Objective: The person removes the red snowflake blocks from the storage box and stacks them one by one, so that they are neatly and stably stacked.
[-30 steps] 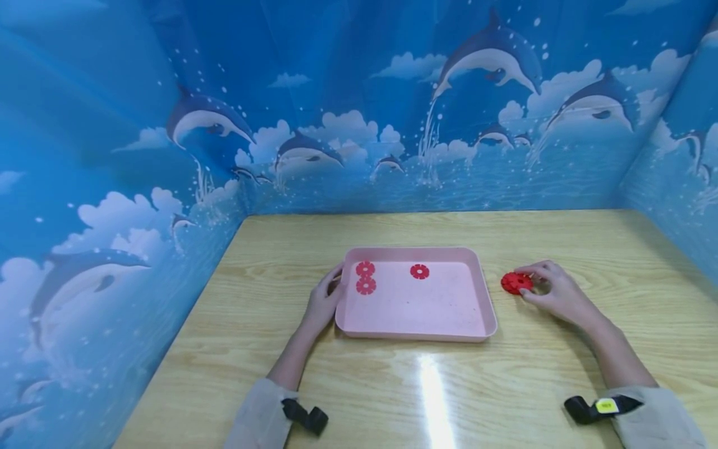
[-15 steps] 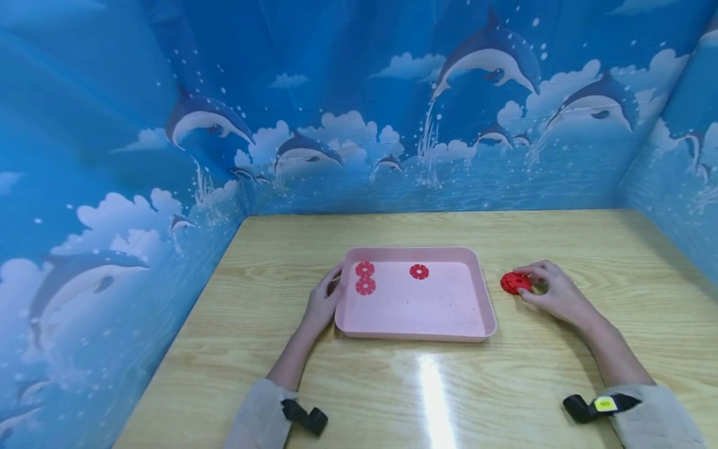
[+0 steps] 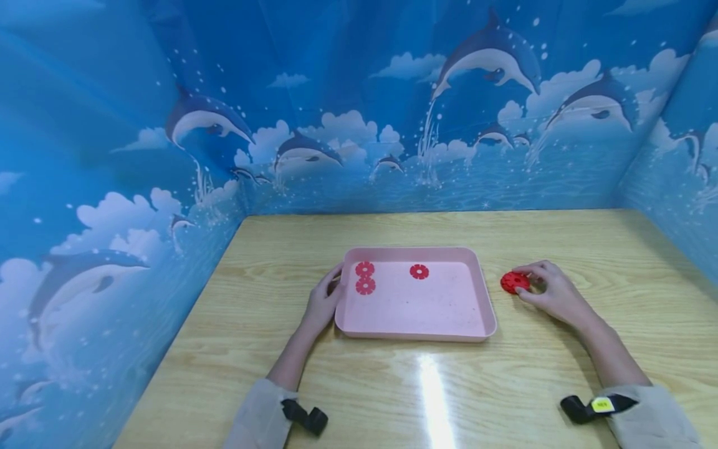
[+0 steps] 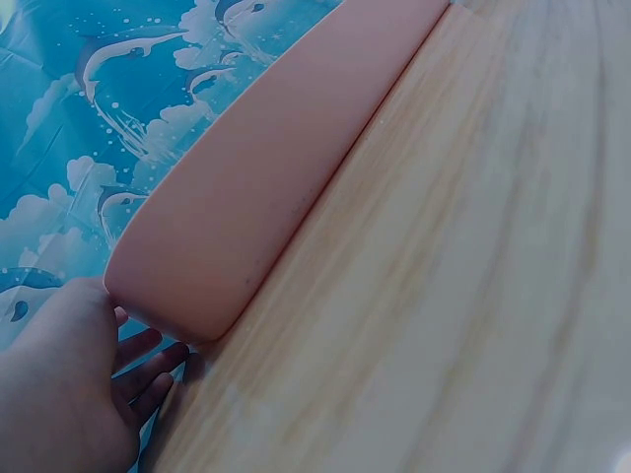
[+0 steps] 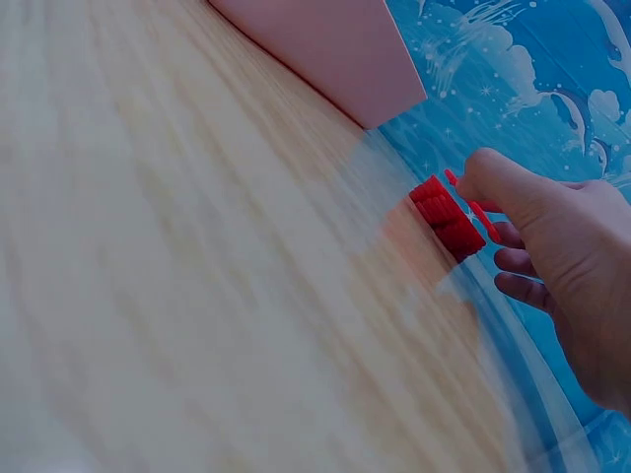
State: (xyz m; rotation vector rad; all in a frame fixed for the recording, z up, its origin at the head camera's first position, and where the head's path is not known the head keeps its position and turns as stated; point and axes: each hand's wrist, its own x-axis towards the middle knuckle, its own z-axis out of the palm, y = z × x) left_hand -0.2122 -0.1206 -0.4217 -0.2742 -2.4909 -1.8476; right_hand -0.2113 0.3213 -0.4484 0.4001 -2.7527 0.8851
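Observation:
My left hand [image 3: 322, 304] holds the left side of a shallow pink tray [image 3: 415, 335]. In the left wrist view its fingers curl near the bottom corner of the tray [image 4: 227, 207], and the thumb is mostly hidden. Right of the tray, my right hand [image 3: 555, 293] pinches a red notched disc [image 5: 483, 223] between thumb and fingers. That disc is tilted just above a stack of similar red discs [image 5: 444, 215] on the table. Inside the tray lie two red discs, one [image 3: 365, 269] behind the other [image 3: 366, 285], and a third disc [image 3: 419, 272] farther right.
A light wood-grain table [image 3: 291, 249] carries everything. Blue dolphin-print sheeting [image 3: 359, 156] walls in its back and sides. Black straps with small cameras circle both wrists, the left camera [image 3: 315, 421] and the right camera [image 3: 576, 410].
My right hand shifts very slightly left over the stack, with its fingers still closed on a red disc. The left hand, the tray and the discs inside it stay put.

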